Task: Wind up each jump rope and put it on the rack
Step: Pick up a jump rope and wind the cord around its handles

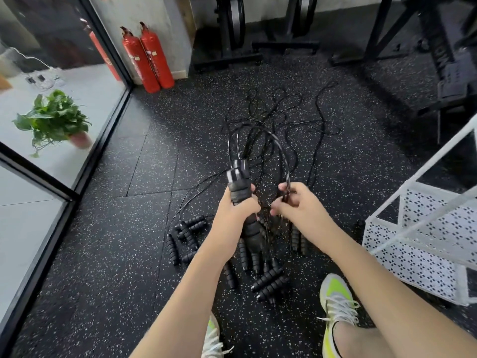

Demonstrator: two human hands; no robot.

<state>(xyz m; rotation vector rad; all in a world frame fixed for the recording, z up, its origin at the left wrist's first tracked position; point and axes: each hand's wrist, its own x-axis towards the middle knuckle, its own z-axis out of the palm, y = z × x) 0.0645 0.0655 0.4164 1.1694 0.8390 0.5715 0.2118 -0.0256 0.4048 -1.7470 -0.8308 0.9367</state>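
My left hand (238, 210) grips two black jump rope handles (238, 174) held together and upright over the floor. Their black cord (260, 133) arches from the handle tops over to my right hand (296, 202), which pinches a bunch of cord loops. Below my hands, several more black ribbed handles (268, 282) lie on the speckled rubber floor, and their cords (284, 107) spread in a tangle toward the far side. The white perforated metal rack (423, 244) stands at my right.
Two red fire extinguishers (149, 58) stand at the wall corner at the far left. A glass partition with a black frame (108, 130) runs along the left, with a potted plant behind it. Black gym machines (426, 47) stand at the back and right. My shoes (335, 308) are near the bottom.
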